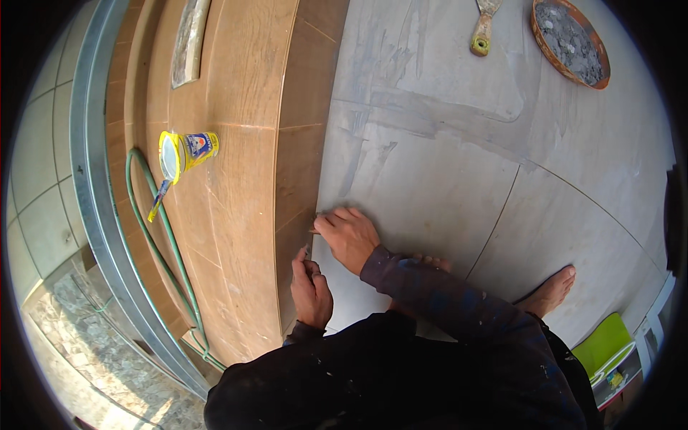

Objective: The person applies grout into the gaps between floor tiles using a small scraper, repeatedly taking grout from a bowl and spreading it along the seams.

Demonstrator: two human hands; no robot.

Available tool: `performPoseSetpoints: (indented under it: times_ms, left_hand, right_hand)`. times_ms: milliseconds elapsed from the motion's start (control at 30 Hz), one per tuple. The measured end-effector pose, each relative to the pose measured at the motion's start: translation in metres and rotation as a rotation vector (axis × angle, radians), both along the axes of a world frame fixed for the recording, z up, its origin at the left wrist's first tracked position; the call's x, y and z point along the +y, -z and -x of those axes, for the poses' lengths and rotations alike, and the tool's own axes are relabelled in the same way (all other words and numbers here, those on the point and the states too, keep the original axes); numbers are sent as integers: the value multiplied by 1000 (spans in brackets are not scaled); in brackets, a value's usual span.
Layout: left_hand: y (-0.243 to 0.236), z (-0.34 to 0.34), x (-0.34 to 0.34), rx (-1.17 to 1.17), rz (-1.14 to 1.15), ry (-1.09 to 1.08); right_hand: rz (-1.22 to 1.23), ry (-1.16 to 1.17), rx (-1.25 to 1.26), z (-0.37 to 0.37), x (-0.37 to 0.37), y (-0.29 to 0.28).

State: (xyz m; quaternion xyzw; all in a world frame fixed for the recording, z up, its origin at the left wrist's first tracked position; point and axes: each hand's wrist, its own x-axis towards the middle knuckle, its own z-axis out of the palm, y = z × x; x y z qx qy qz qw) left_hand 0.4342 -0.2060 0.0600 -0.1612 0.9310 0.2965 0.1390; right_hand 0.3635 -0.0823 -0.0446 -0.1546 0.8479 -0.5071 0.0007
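Observation:
My right hand [347, 236] is closed at the seam between the wood-look tiled step face [301, 165] and the grey floor tiles [412, 175], its fingertips on a small, thin brownish piece. My left hand [311, 290] is just below it at the same seam, index finger reaching forward and other fingers curled; what it holds near the fingertips is too small to make out. A dark sleeve covers my right forearm. My bare right foot [548, 294] rests on the floor tiles.
A yellow tub [197, 145] lies sideways on the step, near a green hose [165, 229] and pale strip [188, 43]. A metal rail [97, 193] runs leftward of them. A putty knife [481, 32] and orange pan of grey material [566, 43] sit ahead; green plastic [598, 344] at lower right.

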Motion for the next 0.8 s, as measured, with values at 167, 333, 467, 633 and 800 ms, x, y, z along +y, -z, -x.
performPoseSetpoints:
  times_ms: [167,333,467,633,800]
  left_hand:
    - [6,-6,-3,22,5,5]
    - [7,-1,6,39,-19,38]
    - [6,-4,3,69,-35,-11]
    - [6,-8,2,63,-58,-37]
    - [1,-8,5,79,-57,-16]
  right_hand:
    - [153,311,40,82,52,-5]
    - [-74,341,232,129,52,9]
    - [-183,250,300,58,10,13]
    - [-76,28,157,-5,-3,7]
    - [189,207,-100,39,36,-8]
